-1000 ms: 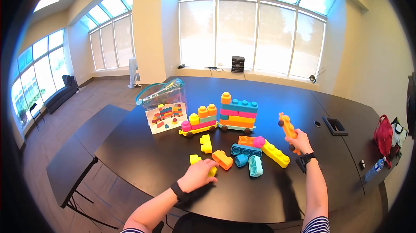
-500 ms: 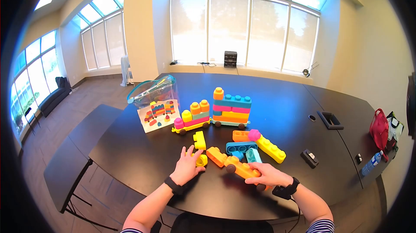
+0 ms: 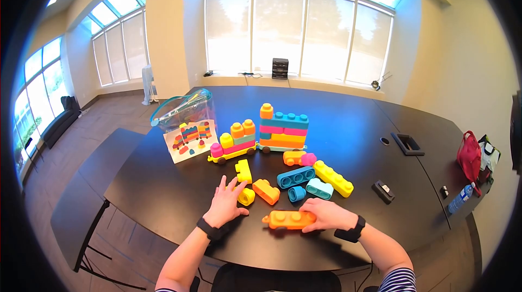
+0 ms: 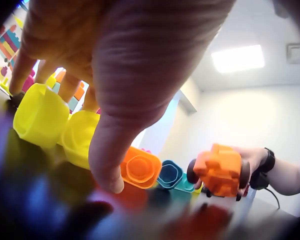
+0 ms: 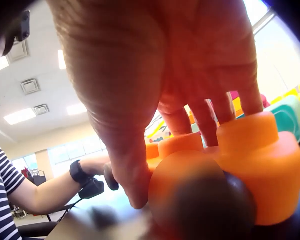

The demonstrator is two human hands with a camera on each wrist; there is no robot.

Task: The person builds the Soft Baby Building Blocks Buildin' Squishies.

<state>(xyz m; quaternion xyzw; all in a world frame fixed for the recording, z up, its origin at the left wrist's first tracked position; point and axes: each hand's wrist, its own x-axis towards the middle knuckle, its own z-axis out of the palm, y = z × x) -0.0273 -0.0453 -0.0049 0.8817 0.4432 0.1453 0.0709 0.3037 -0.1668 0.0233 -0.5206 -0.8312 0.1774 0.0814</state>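
My right hand (image 3: 329,214) grips one end of an orange wheeled toy train car (image 3: 285,219) by its side, low over the near part of the table. Its studs face up, and the dark wheels show in the left wrist view. The left hand (image 3: 222,205) spreads its fingers over yellow building blocks (image 4: 42,114), with the thumb (image 4: 107,165) stretched out beside them. An orange block (image 3: 266,191) lies just right of these. Past it are a small blue block (image 3: 297,193), a long blue block (image 3: 295,177) and a light teal block (image 3: 319,188).
Behind the loose pieces stands a built block train, its low yellow car (image 3: 234,154) coupled to a taller one (image 3: 284,139). A clear bag (image 3: 190,108) with a picture card (image 3: 190,141) is at left. A long yellow block (image 3: 333,178) and black device (image 3: 383,191) lie right.
The right hand has brought the orange car from the right, raised and tilted, down to the near middle, where it now lies level. My left hand has shifted slightly, its fingers spreading over the yellow blocks.
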